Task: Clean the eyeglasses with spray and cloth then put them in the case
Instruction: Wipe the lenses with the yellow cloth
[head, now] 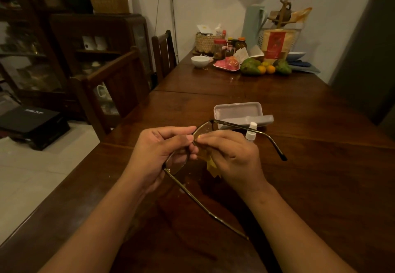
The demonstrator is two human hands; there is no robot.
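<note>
Your left hand [164,155] pinches the fragile eyeglasses [235,125] at the rim; your right hand [233,157] pinches cloth [211,167] beside it. Spare the 2 temples.

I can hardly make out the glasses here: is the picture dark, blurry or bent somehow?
Head view: dim, warm light, so the eyeglasses fade into the dark table; head view, the wide lens bows the table edge and stretches the forearms; left hand, right hand and yellow cloth look sharp, the cabinet at left is murky.
</note>
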